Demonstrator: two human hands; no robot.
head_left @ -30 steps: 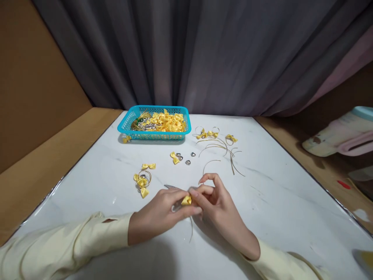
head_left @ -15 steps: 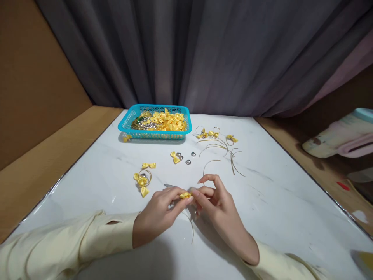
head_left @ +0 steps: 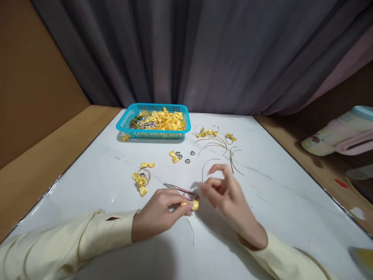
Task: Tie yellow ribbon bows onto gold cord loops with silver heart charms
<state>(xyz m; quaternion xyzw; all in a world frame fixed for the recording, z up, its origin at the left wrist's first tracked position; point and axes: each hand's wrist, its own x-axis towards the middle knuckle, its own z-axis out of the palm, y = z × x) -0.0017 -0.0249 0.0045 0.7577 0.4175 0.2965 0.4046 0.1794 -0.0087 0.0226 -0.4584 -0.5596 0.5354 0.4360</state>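
Observation:
My left hand pinches a yellow satin bow between thumb and fingertips, with a thin gold cord trailing below it. Just behind the bow, small scissors lie on the table, partly hidden by my left fingers. My right hand is off the bow, a little to its right, thumb and fingers curled close together. Whether anything thin is between its fingertips is too blurred to tell. A curved gold cord lies just behind my right hand.
A blue basket of yellow bows, silver pieces and gold cord stands at the back of the marble table. Silver heart charms, loose bows, ringed bows and cord pieces lie around. A tumbler is at right.
My right hand has drawn away from the bow to the right. More of the bow and the scissors now shows beside my left fingertips.

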